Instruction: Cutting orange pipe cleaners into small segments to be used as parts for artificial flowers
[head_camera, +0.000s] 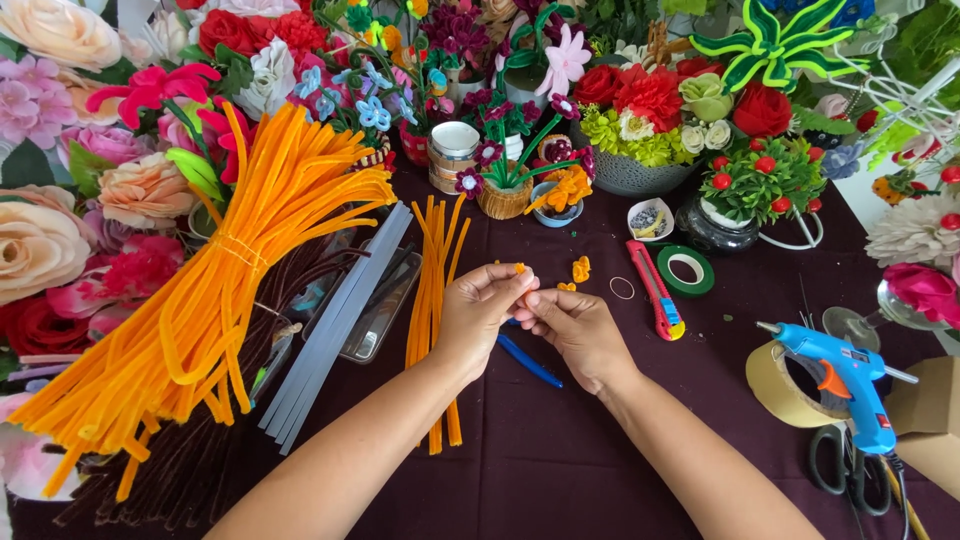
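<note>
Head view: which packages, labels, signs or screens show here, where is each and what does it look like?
No signs or screens.
Jar: behind the loose orange stems, a round tub with a white lid and a patterned label band.
Glue gun: right side, blue, with a small pale label on its handle.
Cardboard box: right edge, plain brown, partly cut off.
Clear sleeve: under the grey sticks, a flat transparent pack.

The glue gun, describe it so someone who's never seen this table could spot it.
Start at the dark purple tablecloth and go to its right edge. There the glue gun stands over a roll of tan tape and black scissors. It alone is bright blue with an orange trigger.
</note>
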